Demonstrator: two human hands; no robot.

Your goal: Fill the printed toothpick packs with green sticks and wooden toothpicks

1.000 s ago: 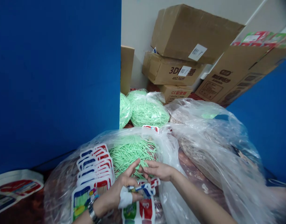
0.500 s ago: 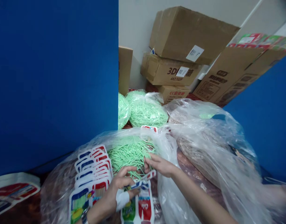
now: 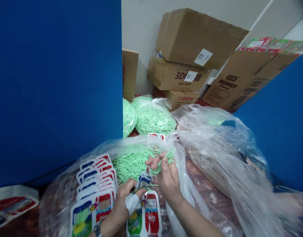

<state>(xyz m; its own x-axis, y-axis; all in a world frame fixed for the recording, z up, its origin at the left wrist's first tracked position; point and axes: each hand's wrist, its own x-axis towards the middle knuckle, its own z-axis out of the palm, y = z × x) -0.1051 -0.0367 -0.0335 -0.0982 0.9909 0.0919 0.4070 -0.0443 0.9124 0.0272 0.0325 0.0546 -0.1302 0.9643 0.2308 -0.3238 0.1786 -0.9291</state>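
My left hand (image 3: 122, 202), with a white wrap on a finger and a watch at the wrist, pinches a small printed packet (image 3: 144, 179) whose blue and white top is tilted up. My right hand (image 3: 170, 179) has its fingers closed round a small bunch of thin green sticks (image 3: 169, 157). Behind both hands lies a heap of green sticks (image 3: 131, 164) on clear plastic. Under the left hand is a flat green-and-red bottle-shaped packet (image 3: 152, 214) marked "Cola". A row of overlapping similar packets (image 3: 84, 210) lies to the left.
Bags of green sticks (image 3: 155, 121) stand behind the heap. Crumpled clear plastic (image 3: 220, 158) spreads to the right. Stacked cardboard boxes (image 3: 196, 39) stand at the back. A blue panel (image 3: 57, 82) blocks the left. Another person's blurred arm (image 3: 289, 204) shows at the right edge.
My right hand has lifted from the heap and turned upward, now showing a bunch of green sticks in its fingers. The packet in my left hand has tilted more upright.
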